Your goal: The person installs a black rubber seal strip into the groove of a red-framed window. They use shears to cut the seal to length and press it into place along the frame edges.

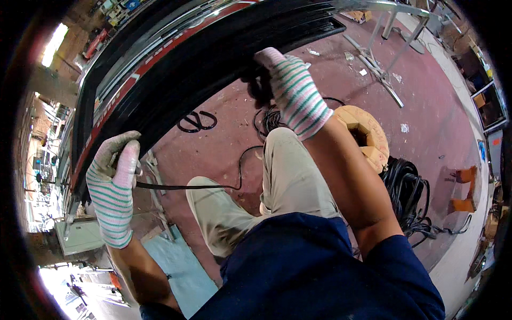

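Both hands wear striped white, pink and green gloves with dark palms. My left hand (111,178) is closed around a thin black rubber strip (178,187) at the near left edge of a long black frame (176,101). From that hand the strip trails right across my knee and down to the floor. My right hand (293,88) is at the frame's lower edge, farther right. Its thumb reaches up against the black surface, and the dark fingers hang bent below, apart from the thumb. I see nothing held in it.
On the reddish floor (416,101), a tan wrapped ring-shaped roll (373,133) lies beside a heap of black strips (408,192). Loose black coils (197,121) lie under the frame. Metal bars (376,72) are at the far right. A pale blue sheet (178,269) lies near my left arm.
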Demonstrator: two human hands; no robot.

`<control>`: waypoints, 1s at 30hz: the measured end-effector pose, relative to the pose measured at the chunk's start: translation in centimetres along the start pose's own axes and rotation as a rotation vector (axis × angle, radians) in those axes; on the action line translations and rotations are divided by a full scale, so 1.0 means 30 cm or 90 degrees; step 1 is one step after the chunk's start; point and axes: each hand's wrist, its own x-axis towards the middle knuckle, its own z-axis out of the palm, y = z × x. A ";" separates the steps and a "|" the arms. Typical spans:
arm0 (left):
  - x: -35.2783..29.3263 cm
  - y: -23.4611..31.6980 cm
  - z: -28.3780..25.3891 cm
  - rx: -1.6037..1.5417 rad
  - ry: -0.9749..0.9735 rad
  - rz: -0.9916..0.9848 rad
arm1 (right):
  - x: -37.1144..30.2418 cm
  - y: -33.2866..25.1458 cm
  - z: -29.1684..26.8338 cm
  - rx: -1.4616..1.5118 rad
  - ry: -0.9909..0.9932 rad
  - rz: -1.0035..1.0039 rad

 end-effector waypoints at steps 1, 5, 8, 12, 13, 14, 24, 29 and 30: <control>-0.019 -0.001 -0.020 -0.007 -0.011 -0.015 | -0.037 -0.021 0.004 0.006 -0.044 -0.007; -0.087 -0.076 -0.144 -0.024 -0.013 -0.028 | 0.008 0.012 -0.021 0.010 -0.072 -0.055; -0.126 -0.146 -0.275 -0.007 0.001 -0.027 | -0.011 0.012 -0.024 0.038 -0.081 -0.088; -0.180 -0.303 -0.480 -0.053 0.050 0.075 | 0.015 0.056 -0.038 0.085 -0.050 -0.139; -0.176 -0.327 -0.510 -0.057 0.086 0.073 | 0.018 0.049 -0.053 0.042 -0.066 -0.168; -0.183 -0.345 -0.544 -0.052 0.128 0.066 | 0.027 0.050 -0.061 0.004 -0.091 -0.194; -0.212 -0.439 -0.536 0.035 0.098 0.079 | 0.032 0.037 -0.046 0.029 -0.093 -0.132; -0.242 -0.488 -0.591 -0.054 0.078 -0.001 | 0.089 0.067 -0.088 0.044 -0.038 -0.152; -0.248 -0.511 -0.609 -0.065 0.095 0.021 | 0.096 0.065 -0.109 0.034 -0.030 -0.153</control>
